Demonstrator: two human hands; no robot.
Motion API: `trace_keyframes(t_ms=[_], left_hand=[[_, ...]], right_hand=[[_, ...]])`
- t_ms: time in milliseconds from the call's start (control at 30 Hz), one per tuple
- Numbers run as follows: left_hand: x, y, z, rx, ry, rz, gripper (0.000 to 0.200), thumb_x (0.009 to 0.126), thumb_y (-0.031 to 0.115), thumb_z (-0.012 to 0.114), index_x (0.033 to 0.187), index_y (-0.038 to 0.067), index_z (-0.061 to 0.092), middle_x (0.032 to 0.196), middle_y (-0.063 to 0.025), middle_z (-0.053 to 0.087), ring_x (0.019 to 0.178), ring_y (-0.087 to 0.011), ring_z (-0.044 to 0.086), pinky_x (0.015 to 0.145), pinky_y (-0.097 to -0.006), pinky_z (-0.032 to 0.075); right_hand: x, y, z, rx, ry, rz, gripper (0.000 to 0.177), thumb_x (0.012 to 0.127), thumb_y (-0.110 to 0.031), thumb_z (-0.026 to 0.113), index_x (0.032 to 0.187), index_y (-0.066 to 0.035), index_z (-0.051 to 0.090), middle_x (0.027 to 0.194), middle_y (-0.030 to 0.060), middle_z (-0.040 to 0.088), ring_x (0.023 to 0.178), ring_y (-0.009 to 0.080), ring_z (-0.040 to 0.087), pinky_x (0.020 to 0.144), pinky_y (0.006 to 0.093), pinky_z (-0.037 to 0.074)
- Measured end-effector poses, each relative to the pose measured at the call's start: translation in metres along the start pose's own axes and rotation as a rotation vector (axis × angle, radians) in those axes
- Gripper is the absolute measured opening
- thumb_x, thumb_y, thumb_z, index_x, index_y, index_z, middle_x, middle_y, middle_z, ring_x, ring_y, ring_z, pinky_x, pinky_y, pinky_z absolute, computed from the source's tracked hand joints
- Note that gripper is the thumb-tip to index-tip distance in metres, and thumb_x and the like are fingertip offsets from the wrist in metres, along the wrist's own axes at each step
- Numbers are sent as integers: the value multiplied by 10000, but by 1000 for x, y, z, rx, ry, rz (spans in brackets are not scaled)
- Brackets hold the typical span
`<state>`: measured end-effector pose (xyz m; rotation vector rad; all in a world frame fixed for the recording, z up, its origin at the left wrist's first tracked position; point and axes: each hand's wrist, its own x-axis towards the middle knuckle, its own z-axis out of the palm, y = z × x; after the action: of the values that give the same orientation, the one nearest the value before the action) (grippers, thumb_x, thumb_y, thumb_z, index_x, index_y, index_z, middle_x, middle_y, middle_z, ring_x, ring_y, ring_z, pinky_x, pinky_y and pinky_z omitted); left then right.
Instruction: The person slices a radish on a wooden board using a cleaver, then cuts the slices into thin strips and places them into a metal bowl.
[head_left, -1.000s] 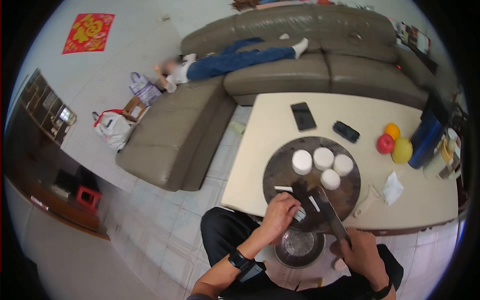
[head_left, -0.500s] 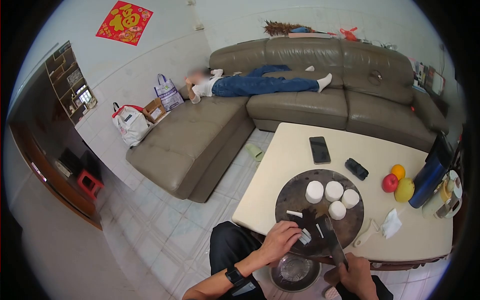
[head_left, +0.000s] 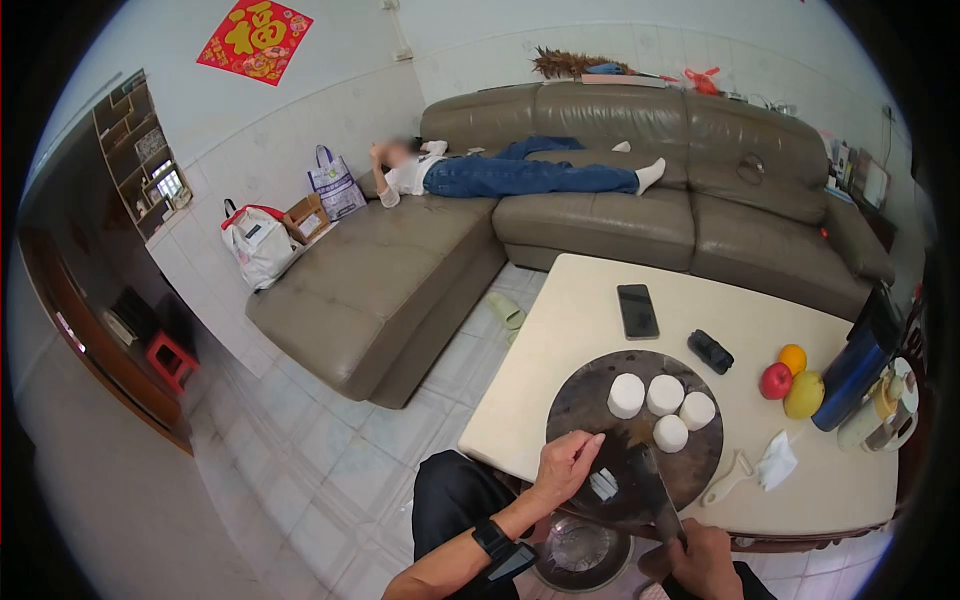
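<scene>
— Left hand [head_left: 570,463] has moved farther forward over the round board [head_left: 575,400] since the previous frame, so that the white strips [head_left: 603,484] now lie uncovered. How is the knife [head_left: 660,503] oriented?

— Its blade points away from the wearer and slightly to the left, over the near part of the board; the long axis runs obliquely back to the handle at the near edge. The strips lie to the left of the blade, apart from it.

— And the surroundings, in descending size?

— Grey-brown sofa [head_left: 590,230] across the background, a person [head_left: 540,177] in blue jeans lying on it; cream table [head_left: 560,320] before it, the board at its near edge; metal bowl [head_left: 618,563] below that edge; dark blue flask [head_left: 855,375] at the table's right; four white cylinders [head_left: 626,396] clustered on the board's far half.

— What of the grip?

— Right hand [head_left: 705,562] is closed firmly around the knife's handle. The left is partly closed, its fingers bent; whether anything is pinched between them cannot be told.
</scene>
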<state>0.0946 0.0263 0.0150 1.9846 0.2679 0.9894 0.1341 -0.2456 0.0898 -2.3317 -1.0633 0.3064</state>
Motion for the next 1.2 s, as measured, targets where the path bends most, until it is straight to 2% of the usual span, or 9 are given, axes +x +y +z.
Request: trace_keyframes(t_ms=[67,200,267,300,367,833,1200], left_hand=[[-5,-5,7,34,26,-73,229,917,171,654,766,9,596,625,-140,533,539,-280,530,507,-362,406],[-7,-8,8,35,44,-107,264,922,166,646,728,7,564,605,-149,502,525,-290,512,497,-379,385],[-9,-12,7,102,4,-93,181,932,137,632,830,-12,650,660,-125,594,569,-195,570,543,-302,440],[-7,-10,8,101,6,-88,181,932,137,632,830,-12,650,660,-125,594,569,-195,570,543,-302,440],[-5,-4,9,53,65,-49,277,919,157,645,711,6,542,603,-151,494,522,-307,502,498,-385,383],[-5,-3,9,106,57,-2,275,919,159,640,711,11,538,618,-162,515,554,-338,540,511,-406,402],[-5,-2,8,114,57,-1,265,913,152,646,713,12,542,620,-158,525,558,-331,549,512,-400,408]], right_hand=[[2,0,0,1,5,-17,184,920,-186,543,890,-10,584,742,271,608,721,467,599,616,517,453],[1,-1,1,-17,-40,18,208,922,-207,544,896,-6,588,749,275,614,732,465,606,625,516,457],[2,-3,0,-38,-46,29,217,923,-213,543,896,-3,588,752,275,616,734,464,608,628,516,459],[3,-3,-2,-39,-51,30,224,924,-217,541,897,-1,588,751,274,618,732,463,610,628,515,461],[3,-3,-3,-39,-54,30,231,926,-222,540,897,2,587,751,272,620,729,461,611,629,514,463],[-1,9,6,-39,9,-51,188,909,-183,545,899,0,583,742,262,617,709,453,609,612,508,466],[-1,10,9,-46,9,-36,154,905,-152,544,880,-4,578,741,255,613,703,453,604,607,513,459]])
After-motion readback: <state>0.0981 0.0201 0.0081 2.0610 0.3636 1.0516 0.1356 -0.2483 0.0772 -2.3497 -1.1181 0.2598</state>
